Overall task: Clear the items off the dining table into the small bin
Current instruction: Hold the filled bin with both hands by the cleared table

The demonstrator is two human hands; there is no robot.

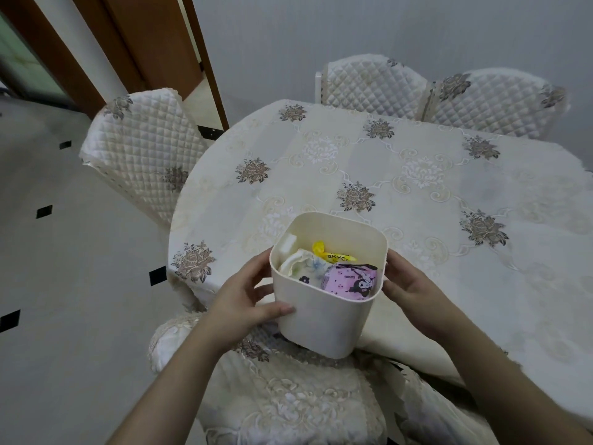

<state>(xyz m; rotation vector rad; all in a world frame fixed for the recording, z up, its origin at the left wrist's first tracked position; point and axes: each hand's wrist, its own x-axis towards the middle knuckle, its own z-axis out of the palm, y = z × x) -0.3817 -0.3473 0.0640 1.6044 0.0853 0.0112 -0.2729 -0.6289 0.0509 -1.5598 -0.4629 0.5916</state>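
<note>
A small cream bin [324,319] is held up at the near edge of the dining table [401,175], above a chair seat. My left hand [247,297] grips its left side, thumb across the front wall. My right hand [410,284] grips its right side. Inside the bin lie a pink cartoon packet [351,279], a yellow wrapper [333,253], crumpled white paper [301,263] and a small white block [287,244]. The tabletop, under a cream floral cloth, shows no loose items.
A cushioned chair seat [288,396] sits right below the bin. A quilted chair [144,152] stands at the table's left and two more [372,81] [494,97] at the far side. Tiled floor [64,284] lies to the left, a wooden door frame [154,40] beyond.
</note>
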